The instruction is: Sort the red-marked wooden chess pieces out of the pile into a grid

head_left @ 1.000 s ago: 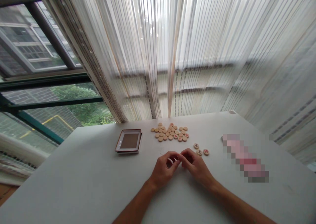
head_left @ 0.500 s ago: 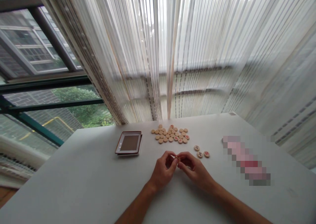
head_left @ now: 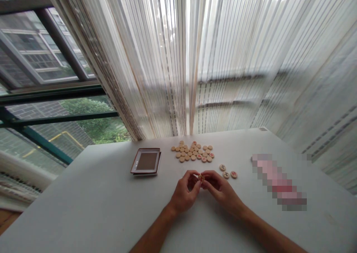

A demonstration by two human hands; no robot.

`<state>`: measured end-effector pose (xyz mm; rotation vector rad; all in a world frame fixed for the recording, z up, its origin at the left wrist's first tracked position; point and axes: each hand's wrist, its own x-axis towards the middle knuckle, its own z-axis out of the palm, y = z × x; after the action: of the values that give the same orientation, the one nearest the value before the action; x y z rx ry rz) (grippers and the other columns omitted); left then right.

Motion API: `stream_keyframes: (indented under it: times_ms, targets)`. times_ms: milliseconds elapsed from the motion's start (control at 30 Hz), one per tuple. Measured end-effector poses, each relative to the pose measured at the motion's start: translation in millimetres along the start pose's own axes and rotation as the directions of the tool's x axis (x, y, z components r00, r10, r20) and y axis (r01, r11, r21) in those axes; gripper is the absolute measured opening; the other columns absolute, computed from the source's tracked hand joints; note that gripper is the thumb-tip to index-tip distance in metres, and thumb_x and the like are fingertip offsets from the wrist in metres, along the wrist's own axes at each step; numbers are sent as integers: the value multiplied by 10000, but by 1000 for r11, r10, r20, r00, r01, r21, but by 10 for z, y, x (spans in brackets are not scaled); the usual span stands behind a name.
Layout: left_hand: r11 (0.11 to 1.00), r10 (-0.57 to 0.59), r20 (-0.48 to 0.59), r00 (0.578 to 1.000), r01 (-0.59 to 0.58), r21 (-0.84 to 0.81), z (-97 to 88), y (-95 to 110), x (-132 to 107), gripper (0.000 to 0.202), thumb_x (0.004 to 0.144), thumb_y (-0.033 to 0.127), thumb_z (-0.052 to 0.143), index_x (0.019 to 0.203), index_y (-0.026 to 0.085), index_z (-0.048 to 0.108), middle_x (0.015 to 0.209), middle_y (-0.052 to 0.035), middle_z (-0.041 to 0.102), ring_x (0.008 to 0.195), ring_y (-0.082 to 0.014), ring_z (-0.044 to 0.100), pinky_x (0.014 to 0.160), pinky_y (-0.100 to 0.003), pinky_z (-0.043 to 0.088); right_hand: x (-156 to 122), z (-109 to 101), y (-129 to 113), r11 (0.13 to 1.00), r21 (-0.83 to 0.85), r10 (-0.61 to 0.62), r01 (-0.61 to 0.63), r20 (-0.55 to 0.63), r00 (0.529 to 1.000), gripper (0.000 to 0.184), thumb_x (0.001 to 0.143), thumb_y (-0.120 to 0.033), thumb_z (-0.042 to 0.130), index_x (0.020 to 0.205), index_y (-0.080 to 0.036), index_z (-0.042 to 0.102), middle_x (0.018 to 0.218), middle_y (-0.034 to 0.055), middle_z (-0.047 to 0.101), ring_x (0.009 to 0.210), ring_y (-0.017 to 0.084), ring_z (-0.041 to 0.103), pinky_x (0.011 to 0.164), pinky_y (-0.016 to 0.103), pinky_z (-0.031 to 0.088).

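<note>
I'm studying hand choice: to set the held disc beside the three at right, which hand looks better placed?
Probably the right hand: it is nearer the three discs, with the left hand on the far side of the held disc. Both hands appear to grip it.

Looking out from the wearer's head, forward and down across the white table [head_left: 92, 193], catching left hand [head_left: 184, 191] and right hand [head_left: 221, 188] close in, low at centre, reaching beyond to the curtain [head_left: 156, 59] and, at left, the window [head_left: 55, 94]!
</note>
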<state>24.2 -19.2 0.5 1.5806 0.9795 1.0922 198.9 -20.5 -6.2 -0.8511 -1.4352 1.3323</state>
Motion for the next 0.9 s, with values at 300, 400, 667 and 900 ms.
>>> stream_keyframes:
  times_ms: [300, 400, 667, 900]
  targets:
    - [999, -7, 14, 1000, 8, -47, 17, -34, -13, 257, 921, 357, 588, 1094, 175, 531, 839, -35, 661, 779, -162, 659, 725, -263, 523, -9, -1, -36, 999, -34, 14, -14, -7, 1000, 333, 896, -464, 644, 1098, -199, 623, 1065, 85, 710, 983, 233, 692, 904, 395, 571]
    - [999, -18, 7, 1000, 19, -33, 14, -62, -12, 260, 929, 382, 570, 1087, 179, 539, 810, -27, 654, 751, -157, 648, 683, -247, 508, -10, -4, -34, 999, -45, 13, -13, -2, 1000, 311, 913, -442, 630, 1102, -196, 627, 1067, 89, 710, 961, 231, 696, 890, 399, 577]
    - [998, -47, -37, 998, 48, 26, 11, -75, 6, 266, 928, 438, 555, 998, 182, 559, 720, 6, 626, 648, -134, 610, 614, -227, 472, -27, -2, -23, 992, -130, -3, 7, 35, 999, 266, 910, -405, 639, 1087, -207, 629, 1077, 80, 710, 986, 229, 685, 907, 390, 566]
    - [999, -37, -40, 999, 38, 12, 16, -65, 4, 272, 932, 444, 550, 995, 180, 557, 724, -1, 631, 635, -132, 607, 598, -227, 471, -31, 3, -3, 991, -134, -9, 14, 33, 999, 267, 930, -408, 612, 1105, -207, 618, 1071, 80, 714, 956, 222, 696, 879, 381, 574]
